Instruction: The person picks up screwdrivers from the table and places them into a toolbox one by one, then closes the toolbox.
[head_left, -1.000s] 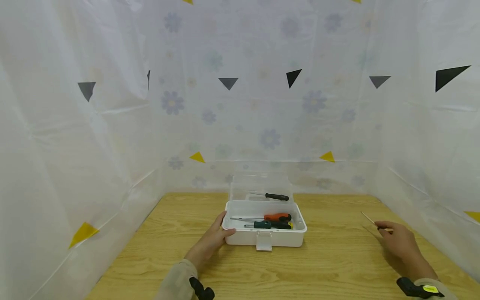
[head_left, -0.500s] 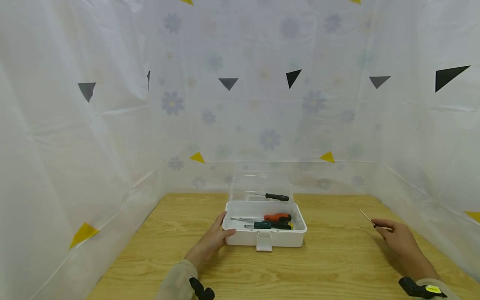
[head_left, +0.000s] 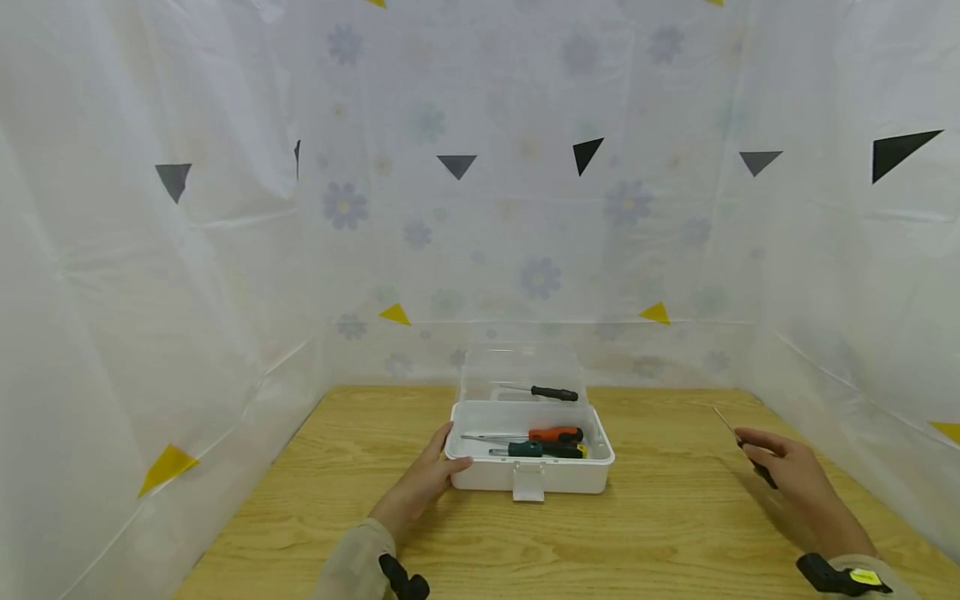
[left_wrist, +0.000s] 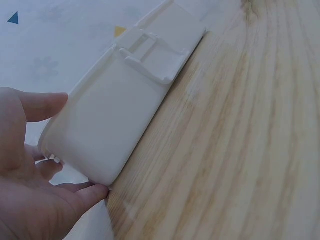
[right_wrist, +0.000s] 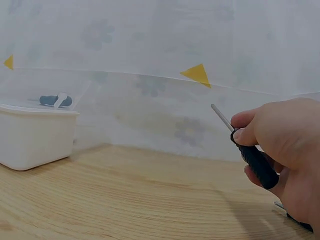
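Wood-grain table [head_left: 525,542] fills the floor of a booth hung with translucent flowered sheeting [head_left: 525,208] that carries black and yellow triangles. Nearest, toward the right edge, the right hand [head_left: 787,475] pinches a black-handled screwdriver [head_left: 750,454] between thumb and curled fingers, its thin shaft pointing up and away, clear of the tabletop. Left of centre, the left hand [head_left: 423,479] cups the near left corner of a white toolbox [head_left: 528,475], fingers fairly straight. Inside lie an orange-handled screwdriver [head_left: 553,434] and a green-handled screwdriver [head_left: 543,450]. Farther back, its clear lid [head_left: 521,367] stands upright.

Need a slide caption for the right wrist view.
Right hand grips a black-handled screwdriver above the wooden table, white box at left.
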